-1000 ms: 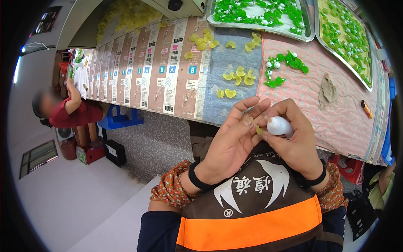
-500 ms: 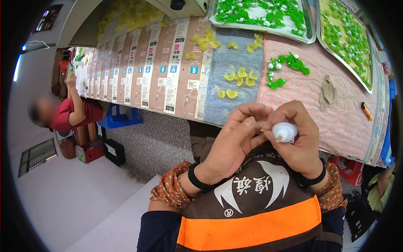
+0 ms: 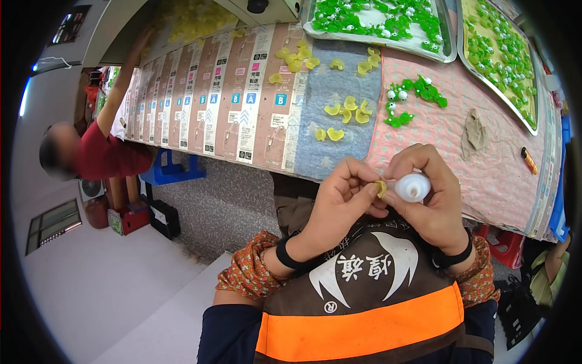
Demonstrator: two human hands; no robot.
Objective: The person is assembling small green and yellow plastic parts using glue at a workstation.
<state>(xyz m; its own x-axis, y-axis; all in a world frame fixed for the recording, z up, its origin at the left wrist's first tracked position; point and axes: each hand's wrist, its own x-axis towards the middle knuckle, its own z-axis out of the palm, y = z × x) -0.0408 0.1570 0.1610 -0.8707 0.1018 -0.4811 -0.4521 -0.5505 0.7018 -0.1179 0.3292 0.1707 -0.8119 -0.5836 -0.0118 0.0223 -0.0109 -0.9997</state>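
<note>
My left hand [image 3: 347, 203] pinches a small curved yellow plastic piece [image 3: 381, 189] between thumb and fingertips. In my right hand [image 3: 429, 209] is a small white squeeze bottle [image 3: 412, 187], lying on its side with its narrow end toward the yellow piece. Whether the tip touches the piece I cannot tell. Both hands are held over my apron, just off the table's near edge. Beyond them, several loose yellow pieces [image 3: 335, 134] lie on a blue cloth [image 3: 315, 108]. Green figures with white eyeballs [image 3: 424, 92] sit on the pink cloth [image 3: 436, 136].
Two metal trays [image 3: 379, 41] [image 3: 494, 73] of green parts stand at the back right. A crumpled beige scrap [image 3: 474, 133] and a small orange tube [image 3: 529, 161] lie to the right. At left, a co-worker in red [image 3: 118, 155] reaches under a pale housing [image 3: 121, 36] with yellow pieces.
My left fingers have closed in on the yellow piece beside the bottle, and it now shows more plainly. The bottle has turned slightly. The co-worker's arm has stretched toward the housing.
</note>
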